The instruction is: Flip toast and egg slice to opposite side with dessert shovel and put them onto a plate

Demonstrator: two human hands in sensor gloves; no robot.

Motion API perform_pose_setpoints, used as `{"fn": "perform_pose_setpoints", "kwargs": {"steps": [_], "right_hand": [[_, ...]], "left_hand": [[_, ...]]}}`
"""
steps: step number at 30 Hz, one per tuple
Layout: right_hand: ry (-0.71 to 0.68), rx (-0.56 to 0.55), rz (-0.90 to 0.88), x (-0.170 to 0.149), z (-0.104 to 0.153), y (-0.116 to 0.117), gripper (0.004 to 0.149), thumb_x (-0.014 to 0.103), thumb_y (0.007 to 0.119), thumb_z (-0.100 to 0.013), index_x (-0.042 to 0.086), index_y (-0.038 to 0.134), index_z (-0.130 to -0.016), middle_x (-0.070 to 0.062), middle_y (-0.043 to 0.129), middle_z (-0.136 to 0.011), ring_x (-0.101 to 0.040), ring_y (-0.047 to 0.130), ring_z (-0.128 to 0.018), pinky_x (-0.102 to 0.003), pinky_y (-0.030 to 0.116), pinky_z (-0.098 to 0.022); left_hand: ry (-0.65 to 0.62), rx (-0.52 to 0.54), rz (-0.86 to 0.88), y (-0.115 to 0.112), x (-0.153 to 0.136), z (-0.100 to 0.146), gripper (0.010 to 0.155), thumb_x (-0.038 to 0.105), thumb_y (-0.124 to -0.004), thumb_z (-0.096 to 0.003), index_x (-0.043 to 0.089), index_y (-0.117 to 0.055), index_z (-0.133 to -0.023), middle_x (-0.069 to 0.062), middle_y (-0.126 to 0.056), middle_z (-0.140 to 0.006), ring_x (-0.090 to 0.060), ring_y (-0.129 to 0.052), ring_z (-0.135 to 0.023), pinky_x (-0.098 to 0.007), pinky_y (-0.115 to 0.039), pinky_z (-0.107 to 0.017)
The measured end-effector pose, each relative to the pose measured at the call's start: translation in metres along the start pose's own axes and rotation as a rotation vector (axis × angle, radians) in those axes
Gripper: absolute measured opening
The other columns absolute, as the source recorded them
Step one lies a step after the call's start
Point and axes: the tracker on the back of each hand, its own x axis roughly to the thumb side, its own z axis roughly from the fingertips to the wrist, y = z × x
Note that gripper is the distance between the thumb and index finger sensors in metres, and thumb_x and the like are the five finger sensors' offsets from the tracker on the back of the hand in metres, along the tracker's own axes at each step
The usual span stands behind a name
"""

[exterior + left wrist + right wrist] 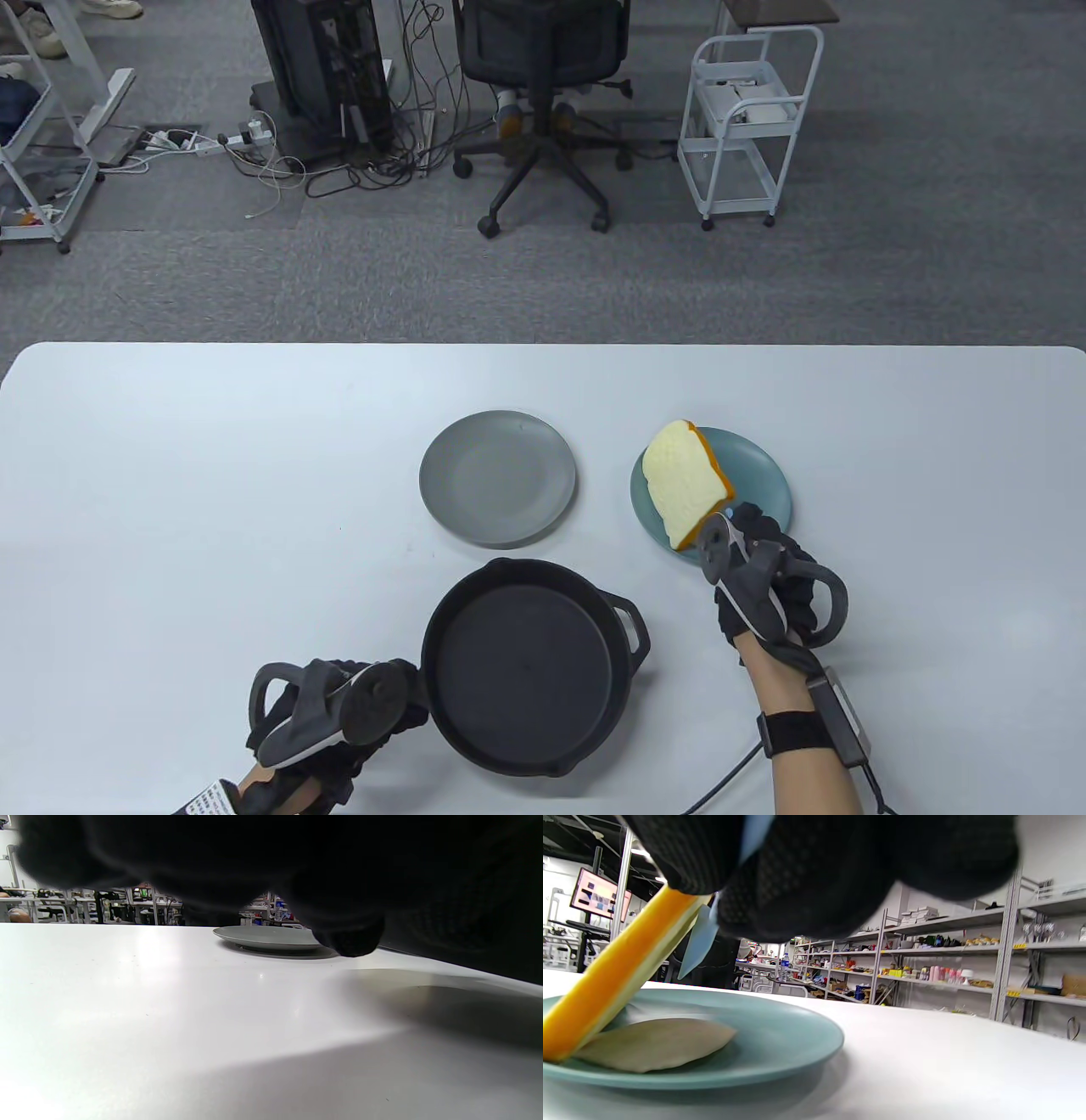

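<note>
A toast slice [683, 484] stands tilted on the teal plate [764, 484], its lower edge on the plate and its pale face toward the left. My right hand [725, 522] grips the light-blue dessert shovel [698, 942], whose blade is against the raised toast [611, 984]. A flat beige shape [653, 1043] lies on the plate [780, 1035] under the toast; I cannot tell if it is the egg slice. My left hand [373, 705] is curled at the left side of the black pan [517, 671], over its hidden handle. The pan holds nothing.
A grey plate [496, 478] with nothing on it sits left of the teal plate, just behind the pan; it also shows in the left wrist view [267, 938]. The pan's small helper handle [632, 632] points right. White table [212, 509] extends to the left.
</note>
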Motion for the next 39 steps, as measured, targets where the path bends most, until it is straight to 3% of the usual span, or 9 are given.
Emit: {"fn": "perform_pose_setpoints", "kwargs": {"steps": [8, 18, 24, 32, 39], "right_hand": [[0.008, -0.022, 0.294, -0.003, -0.009, 0.004, 0.048, 0.044, 0.082, -0.045, 0.020, 0.090, -0.085, 0.007, 0.107, -0.052, -0.013, 0.103, -0.027, -0.035, 0.087, -0.027], [0.052, 0.007, 0.320, -0.021, -0.015, 0.012, 0.048, 0.045, 0.081, -0.045, 0.021, 0.090, -0.085, 0.008, 0.107, -0.052, -0.013, 0.103, -0.027, -0.035, 0.087, -0.027], [0.146, 0.040, 0.209, -0.042, -0.019, 0.004, 0.048, 0.045, 0.081, -0.044, 0.021, 0.090, -0.085, 0.009, 0.107, -0.051, -0.012, 0.103, -0.026, -0.034, 0.087, -0.026], [0.294, 0.122, -0.093, -0.070, -0.014, -0.009, 0.048, 0.045, 0.080, -0.044, 0.020, 0.090, -0.084, 0.009, 0.107, -0.050, -0.011, 0.103, -0.026, -0.034, 0.088, -0.026], [0.206, 0.145, -0.282, -0.062, 0.007, -0.026, 0.049, 0.046, 0.079, -0.044, 0.019, 0.091, -0.082, 0.009, 0.107, -0.044, -0.011, 0.103, -0.026, -0.035, 0.088, -0.026]], "left_hand": [[-0.003, 0.005, 0.010, 0.001, -0.001, 0.000, 0.052, 0.062, -0.087, -0.0269, 0.032, -0.099, -0.068, 0.015, -0.100, -0.019, -0.012, -0.097, -0.002, -0.037, -0.090, -0.022], [-0.008, 0.004, 0.003, 0.002, 0.000, -0.001, 0.052, 0.062, -0.087, -0.0270, 0.032, -0.099, -0.068, 0.015, -0.100, -0.019, -0.012, -0.097, -0.003, -0.037, -0.090, -0.022], [-0.010, 0.006, 0.007, 0.001, -0.001, 0.000, 0.052, 0.062, -0.087, -0.0268, 0.032, -0.099, -0.068, 0.015, -0.100, -0.019, -0.012, -0.097, -0.003, -0.037, -0.090, -0.023], [-0.018, 0.008, 0.005, 0.001, 0.001, 0.000, 0.052, 0.062, -0.087, -0.0268, 0.032, -0.099, -0.068, 0.015, -0.100, -0.019, -0.012, -0.097, -0.003, -0.037, -0.090, -0.023], [-0.015, 0.010, 0.001, 0.001, 0.001, 0.000, 0.052, 0.062, -0.087, -0.0269, 0.032, -0.099, -0.068, 0.015, -0.100, -0.019, -0.012, -0.097, -0.003, -0.037, -0.090, -0.023]]}}
